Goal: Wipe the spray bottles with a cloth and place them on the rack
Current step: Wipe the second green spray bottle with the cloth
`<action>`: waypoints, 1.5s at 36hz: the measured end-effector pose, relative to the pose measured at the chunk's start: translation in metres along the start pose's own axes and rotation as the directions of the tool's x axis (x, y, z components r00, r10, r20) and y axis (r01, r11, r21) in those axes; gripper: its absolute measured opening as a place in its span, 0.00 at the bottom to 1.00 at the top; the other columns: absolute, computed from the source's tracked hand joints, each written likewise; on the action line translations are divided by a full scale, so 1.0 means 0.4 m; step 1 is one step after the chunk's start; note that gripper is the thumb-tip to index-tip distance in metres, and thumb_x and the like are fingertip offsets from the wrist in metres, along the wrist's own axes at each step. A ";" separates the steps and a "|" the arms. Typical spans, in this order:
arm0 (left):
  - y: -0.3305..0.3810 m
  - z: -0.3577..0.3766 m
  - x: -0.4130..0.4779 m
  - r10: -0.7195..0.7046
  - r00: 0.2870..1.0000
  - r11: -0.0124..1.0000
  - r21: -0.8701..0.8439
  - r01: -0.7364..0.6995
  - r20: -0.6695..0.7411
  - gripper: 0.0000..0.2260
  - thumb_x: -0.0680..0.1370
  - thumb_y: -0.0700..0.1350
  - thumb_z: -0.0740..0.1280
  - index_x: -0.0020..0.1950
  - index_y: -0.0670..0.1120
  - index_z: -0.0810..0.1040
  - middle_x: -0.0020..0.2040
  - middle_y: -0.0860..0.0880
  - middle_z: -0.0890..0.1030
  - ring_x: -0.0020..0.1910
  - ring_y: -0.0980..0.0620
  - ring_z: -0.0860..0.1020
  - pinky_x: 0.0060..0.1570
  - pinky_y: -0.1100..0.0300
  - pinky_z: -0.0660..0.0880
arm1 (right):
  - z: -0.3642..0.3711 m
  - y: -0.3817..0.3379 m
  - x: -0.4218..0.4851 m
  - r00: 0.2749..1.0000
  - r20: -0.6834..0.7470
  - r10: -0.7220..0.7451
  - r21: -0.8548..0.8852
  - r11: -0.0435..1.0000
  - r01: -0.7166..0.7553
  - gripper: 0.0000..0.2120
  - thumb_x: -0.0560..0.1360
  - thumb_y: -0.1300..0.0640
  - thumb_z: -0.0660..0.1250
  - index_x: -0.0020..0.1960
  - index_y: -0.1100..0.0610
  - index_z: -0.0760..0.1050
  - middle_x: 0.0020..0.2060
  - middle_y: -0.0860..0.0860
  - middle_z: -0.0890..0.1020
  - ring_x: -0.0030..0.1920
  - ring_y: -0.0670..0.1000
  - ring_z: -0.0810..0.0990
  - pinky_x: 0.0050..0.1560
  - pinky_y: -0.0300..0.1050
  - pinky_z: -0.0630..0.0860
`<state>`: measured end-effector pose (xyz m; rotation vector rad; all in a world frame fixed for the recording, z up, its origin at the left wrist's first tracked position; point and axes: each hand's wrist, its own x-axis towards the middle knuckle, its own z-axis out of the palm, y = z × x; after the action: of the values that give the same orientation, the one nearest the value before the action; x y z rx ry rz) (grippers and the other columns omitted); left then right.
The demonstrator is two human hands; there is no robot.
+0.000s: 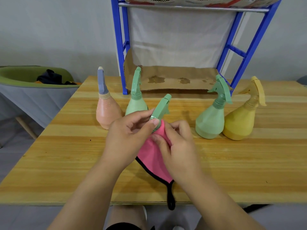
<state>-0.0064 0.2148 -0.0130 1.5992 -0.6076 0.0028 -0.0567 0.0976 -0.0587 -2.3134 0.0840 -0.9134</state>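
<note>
Green spray bottle [160,108]: body lost behind pink cloth [153,156], left hand [131,135] and right hand [177,144]; rack [118,47] top cut off.

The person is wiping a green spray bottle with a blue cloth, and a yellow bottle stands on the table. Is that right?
Not quite. The cloth is pink, not blue; the head view shows it. The rest is right: the left hand holds a green spray bottle, the right hand presses the cloth on it, and the yellow bottle stands on the table.
</note>
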 end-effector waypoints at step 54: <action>-0.161 -0.044 -0.038 -0.190 0.974 0.980 -0.029 0.195 0.121 0.20 0.71 0.38 0.73 0.56 0.59 0.78 0.55 0.56 0.82 0.57 0.58 0.78 0.55 0.60 0.77 | -0.089 0.021 -0.077 0.945 0.103 0.310 0.271 0.905 -0.327 0.20 0.73 0.58 0.71 0.63 0.48 0.75 0.51 0.35 0.76 0.56 0.31 0.73 0.53 0.22 0.66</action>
<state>0.0112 0.2367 -0.0756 1.6212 -0.5374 -0.2485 -0.1012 0.0802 -0.0620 -1.9802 0.2804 -0.6446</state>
